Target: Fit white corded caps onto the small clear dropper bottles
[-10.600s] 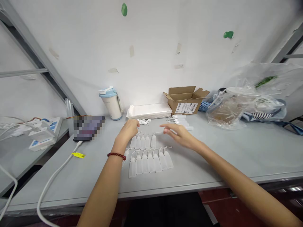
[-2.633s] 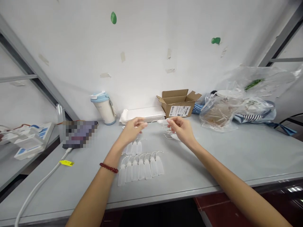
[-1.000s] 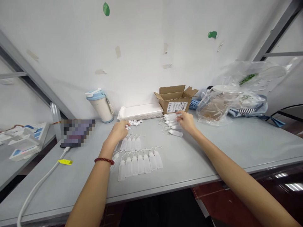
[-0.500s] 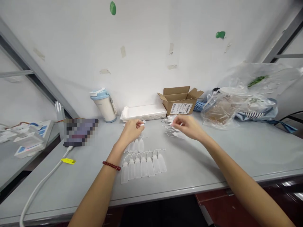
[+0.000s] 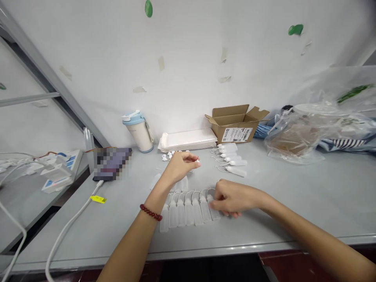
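Note:
In the head view my left hand (image 5: pixel 182 166) pinches a small white cap (image 5: pixel 197 160) between thumb and fingertips. Below it lies a row of flat translucent bottles (image 5: pixel 180 213), each with a thin white tube curving from its neck. My right hand (image 5: pixel 236 197) is closed at the right end of this row, thumb and finger on the last bottle (image 5: pixel 216 213); its neck is partly covered. Behind my left wrist, more bottles (image 5: pixel 184 184) are half hidden. Several loose white caps (image 5: pixel 167 156) sit behind my left hand. Capped-looking bottles (image 5: pixel 236 162) form a column at the right.
A brown open carton (image 5: pixel 235 129) and a stack of white flat packs (image 5: pixel 188 140) stand against the wall. A cream-and-blue tumbler (image 5: pixel 139 135), a blurred-out device (image 5: pixel 113 164) with a white cable (image 5: pixel 73 223), and a plastic bag (image 5: pixel 299 137) are also on the grey table (image 5: pixel 264 231).
My right hand has left the column of bottles at the right and come down toward me to the row's right end. My left hand keeps its white cap. The view has shifted slightly.

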The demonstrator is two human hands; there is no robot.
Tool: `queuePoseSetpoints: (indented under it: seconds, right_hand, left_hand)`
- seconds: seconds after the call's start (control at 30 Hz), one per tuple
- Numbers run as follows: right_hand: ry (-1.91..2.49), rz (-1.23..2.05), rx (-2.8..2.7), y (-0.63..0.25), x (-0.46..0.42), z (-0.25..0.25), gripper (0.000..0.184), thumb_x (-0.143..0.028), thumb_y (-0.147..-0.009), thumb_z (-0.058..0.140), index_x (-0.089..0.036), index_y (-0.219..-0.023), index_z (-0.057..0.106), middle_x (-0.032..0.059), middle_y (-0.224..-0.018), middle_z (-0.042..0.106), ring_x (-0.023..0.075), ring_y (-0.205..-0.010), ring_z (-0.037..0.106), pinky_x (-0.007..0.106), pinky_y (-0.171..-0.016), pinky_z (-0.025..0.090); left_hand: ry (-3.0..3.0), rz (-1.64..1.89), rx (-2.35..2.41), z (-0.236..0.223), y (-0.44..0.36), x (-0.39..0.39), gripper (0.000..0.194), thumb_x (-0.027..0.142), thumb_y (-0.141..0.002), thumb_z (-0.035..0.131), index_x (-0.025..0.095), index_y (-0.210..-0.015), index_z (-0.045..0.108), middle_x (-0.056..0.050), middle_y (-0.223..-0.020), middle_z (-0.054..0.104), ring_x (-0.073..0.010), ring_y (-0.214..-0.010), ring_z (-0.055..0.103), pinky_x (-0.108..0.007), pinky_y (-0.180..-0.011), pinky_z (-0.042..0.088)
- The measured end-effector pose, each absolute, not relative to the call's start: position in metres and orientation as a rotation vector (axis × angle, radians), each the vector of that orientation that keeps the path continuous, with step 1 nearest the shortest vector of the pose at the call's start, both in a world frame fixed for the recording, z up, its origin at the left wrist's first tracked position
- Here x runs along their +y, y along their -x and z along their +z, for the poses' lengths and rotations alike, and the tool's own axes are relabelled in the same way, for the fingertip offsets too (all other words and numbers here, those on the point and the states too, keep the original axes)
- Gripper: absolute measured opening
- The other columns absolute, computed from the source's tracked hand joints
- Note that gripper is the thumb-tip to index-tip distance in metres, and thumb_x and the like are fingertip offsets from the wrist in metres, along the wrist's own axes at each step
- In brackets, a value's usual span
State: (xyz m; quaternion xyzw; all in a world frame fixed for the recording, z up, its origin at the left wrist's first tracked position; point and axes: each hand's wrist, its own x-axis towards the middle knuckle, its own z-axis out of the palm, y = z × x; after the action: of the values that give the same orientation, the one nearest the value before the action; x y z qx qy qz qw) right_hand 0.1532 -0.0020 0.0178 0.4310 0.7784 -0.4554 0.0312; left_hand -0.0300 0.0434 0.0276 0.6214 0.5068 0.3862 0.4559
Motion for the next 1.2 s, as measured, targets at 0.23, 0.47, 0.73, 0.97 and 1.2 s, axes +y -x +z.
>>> queuePoseSetpoints:
  seconds: [0.23, 0.47, 0.73, 0.97, 1.2]
  right_hand:
    - [-1.331, -1.279, 2.321, -0.154, 0.000, 0.024, 0.036, -0.038, -0.068, 0.057, -0.017, -0.042, 0.043, -0.0005, -0.042, 0.053, 0.0101, -0.036, 0.049, 0.023, -0.043, 0.039]
    - [-1.415, -1.355, 2.365, -0.167, 0.010, 0.022, 0.023, -0.026, -0.068, 0.051, -0.017, -0.046, 0.049, -0.0011, -0.042, 0.054, 0.0107, -0.036, 0.050, 0.022, -0.042, 0.038]
    - [-1.858, -1.187, 2.998, -0.171, 0.025, 0.021, 0.022, -0.028, -0.078, 0.052, -0.016, -0.059, 0.054, 0.0009, -0.053, 0.062, 0.0102, -0.049, 0.056, 0.021, -0.050, 0.038]
    - [-1.721, -1.472, 3.043, -0.166, 0.028, 0.006, 0.024, -0.035, -0.081, 0.054, -0.013, -0.081, 0.065, 0.0030, -0.063, 0.064, 0.0121, -0.055, 0.057, 0.023, -0.050, 0.042]
    - [-1.692, -1.389, 3.012, -0.167, 0.030, 0.006, 0.025, -0.035, -0.083, 0.052, -0.014, -0.073, 0.061, 0.0013, -0.062, 0.061, 0.0093, -0.050, 0.052, 0.023, -0.052, 0.040]
  left_hand:
    - [-1.547, 0.924, 1.237, 0.026, 0.030, 0.043, 0.015, 0.019, -0.060, 0.073, 0.013, -0.073, 0.068, -0.005, -0.079, 0.069, -0.0163, -0.076, 0.061, -0.030, -0.074, 0.048]
    - [-1.478, 0.917, 1.205, 0.023, 0.032, 0.046, 0.020, 0.024, -0.060, 0.075, 0.013, -0.074, 0.068, -0.004, -0.077, 0.067, -0.0126, -0.069, 0.058, -0.029, -0.071, 0.046]
    - [-1.374, 0.959, 1.147, 0.025, 0.029, 0.045, 0.032, 0.028, -0.056, 0.080, 0.013, -0.082, 0.068, -0.004, -0.079, 0.067, -0.0131, -0.072, 0.059, -0.033, -0.079, 0.047]
    - [-1.265, 1.088, 0.968, 0.019, 0.023, 0.045, 0.030, 0.020, -0.059, 0.076, 0.013, -0.086, 0.065, -0.004, -0.087, 0.066, -0.0129, -0.082, 0.060, -0.033, -0.087, 0.045]
    - [-1.430, 1.090, 0.965, 0.018, 0.021, 0.044, 0.031, 0.018, -0.066, 0.071, 0.013, -0.095, 0.063, -0.006, -0.095, 0.066, -0.0157, -0.089, 0.060, -0.034, -0.087, 0.045]
